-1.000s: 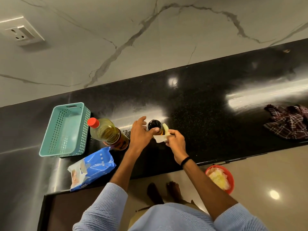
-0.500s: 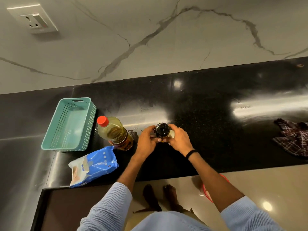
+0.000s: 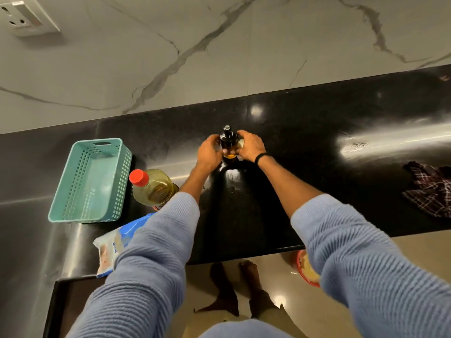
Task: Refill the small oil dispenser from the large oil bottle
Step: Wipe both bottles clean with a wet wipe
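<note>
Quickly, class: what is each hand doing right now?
Left hand: closed around the small oil dispenser.
Right hand: closed on the same dispenser from the other side.

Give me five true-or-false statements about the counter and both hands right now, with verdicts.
1. Both hands hold the small oil dispenser. True: left hand and right hand flank it.
2. The large oil bottle is uncapped. False: its red cap is on.
3. The teal basket lies left of the large bottle. True.
4. The blue packet sits inside the basket. False: it lies on the counter.
5. The checked cloth covers the dispenser. False: it lies far right.
</note>
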A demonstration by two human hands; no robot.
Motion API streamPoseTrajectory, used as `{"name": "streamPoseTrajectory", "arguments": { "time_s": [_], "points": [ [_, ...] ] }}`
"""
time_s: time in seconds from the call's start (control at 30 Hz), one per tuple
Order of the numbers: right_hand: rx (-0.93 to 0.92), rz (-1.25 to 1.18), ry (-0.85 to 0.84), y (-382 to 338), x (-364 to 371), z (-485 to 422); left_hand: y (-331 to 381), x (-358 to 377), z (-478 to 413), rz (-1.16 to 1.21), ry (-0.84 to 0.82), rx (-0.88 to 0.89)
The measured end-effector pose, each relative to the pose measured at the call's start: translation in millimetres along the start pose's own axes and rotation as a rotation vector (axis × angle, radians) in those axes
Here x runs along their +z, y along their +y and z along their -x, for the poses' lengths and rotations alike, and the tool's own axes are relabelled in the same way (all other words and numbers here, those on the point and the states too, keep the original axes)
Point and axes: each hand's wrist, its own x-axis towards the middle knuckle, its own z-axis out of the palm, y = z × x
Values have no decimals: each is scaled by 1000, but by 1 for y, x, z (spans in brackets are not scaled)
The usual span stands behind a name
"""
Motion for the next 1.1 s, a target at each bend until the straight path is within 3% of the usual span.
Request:
{"name": "streamPoseTrajectory", "arguments": {
  "time_s": [0.2, 0.33, 0.43, 0.53, 0.6, 0.67, 0.83, 0.97, 1.1],
  "points": [
    [26, -23, -19, -1, -4, -32, 5, 1, -32, 19, -10, -34],
    [33, -81, 72, 7, -3, -15, 7, 4, -13, 150, 10, -101],
    [112, -433, 78, 19, 5, 21, -2, 17, 26, 311, -8, -152],
    [255, -991, -65, 27, 12, 70, -4, 22, 68, 687, -234, -364],
    [350, -1120, -155, 28, 14, 95, -7, 21, 87, 885, -364, -469],
    [397, -1168, -190, 31, 16, 110, -15, 24, 96, 911, -384, -481],
    [387, -946, -117, 35, 19, 122, -30, 24, 100, 883, -198, -497],
    [262, -471, -4, 33, 21, 121, -35, 21, 100, 679, -12, -357],
    [207, -201, 92, 26, 23, 118, -26, 19, 98, 425, 140, -267]
  ]
}}
